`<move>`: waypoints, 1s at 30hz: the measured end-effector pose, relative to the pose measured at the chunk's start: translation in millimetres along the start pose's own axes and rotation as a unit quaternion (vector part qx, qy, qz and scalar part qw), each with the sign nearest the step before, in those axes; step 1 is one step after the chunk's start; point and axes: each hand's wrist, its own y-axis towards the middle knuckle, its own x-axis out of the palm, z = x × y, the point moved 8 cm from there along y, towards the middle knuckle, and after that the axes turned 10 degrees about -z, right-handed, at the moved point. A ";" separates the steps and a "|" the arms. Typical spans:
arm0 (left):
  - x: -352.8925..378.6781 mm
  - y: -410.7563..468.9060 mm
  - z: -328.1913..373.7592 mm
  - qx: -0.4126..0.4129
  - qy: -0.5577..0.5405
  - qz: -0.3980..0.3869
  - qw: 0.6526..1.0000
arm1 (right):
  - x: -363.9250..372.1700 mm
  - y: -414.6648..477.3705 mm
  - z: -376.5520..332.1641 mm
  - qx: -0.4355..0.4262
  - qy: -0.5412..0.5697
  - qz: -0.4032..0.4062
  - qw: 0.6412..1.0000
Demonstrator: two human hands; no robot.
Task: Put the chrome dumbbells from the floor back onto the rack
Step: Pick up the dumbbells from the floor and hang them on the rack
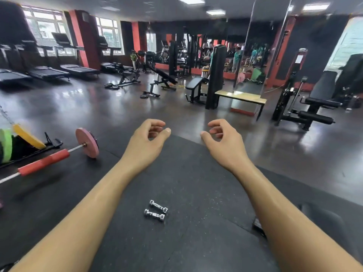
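Observation:
Two small chrome dumbbells lie side by side on the black rubber mat (186, 193) between my forearms: the farther dumbbell (158, 206) and the nearer dumbbell (154, 214). My left hand (146, 142) and my right hand (224, 142) are stretched out in front of me, well above the dumbbells, fingers loosely curled and holding nothing. No dumbbell rack is in view.
A barbell (45, 161) with a red pad and a pink plate (87, 142) lies at the left, beside coloured plates (11, 142). Benches (196, 85), a wooden bench (240, 97), machines (306, 107) and treadmills (49, 71) stand farther back. A dark object (258, 226) lies by my right forearm.

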 end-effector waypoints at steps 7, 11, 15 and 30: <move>-3.1 162.5 -68.8 -0.033 0.023 0.012 0.999 | 44.1 172.4 49.6 0.020 0.002 -0.026 0.999; 26.1 255.7 -98.4 -0.048 0.027 0.004 0.998 | 51.8 257.5 91.5 0.027 -0.003 -0.036 0.999; 54.3 325.9 -134.9 -0.063 0.017 0.007 0.998 | 60.8 341.4 134.3 0.035 0.002 -0.051 0.998; 44.0 440.2 -358.1 -0.274 -0.008 0.201 0.940 | 289.8 578.3 231.7 -0.025 0.010 -0.301 0.953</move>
